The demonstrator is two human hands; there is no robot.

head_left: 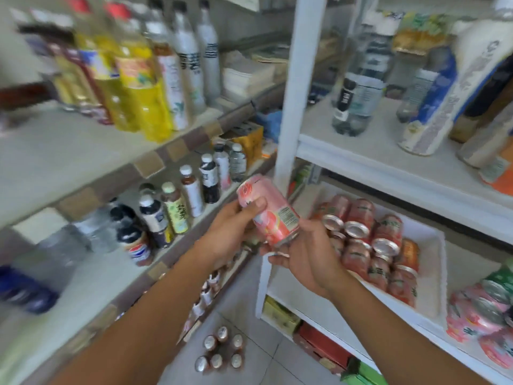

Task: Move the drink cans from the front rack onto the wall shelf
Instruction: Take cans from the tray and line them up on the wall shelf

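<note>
1. Holding a pink drink can (268,211) tilted between both hands, the person stands just left of the white front rack (294,87).
2. Left hand (231,232) curls round the can's upper half; right hand (301,254) cups its base, fingers bent.
3. Red cans (369,243) crowd the rack's tray (433,273), right of the held can.
4. Bottles (177,201) line the wall shelf (83,151), left of the rack.

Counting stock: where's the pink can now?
Centre of the head view, the pink can is held tilted between left hand and right hand, beside the white rack.
</note>
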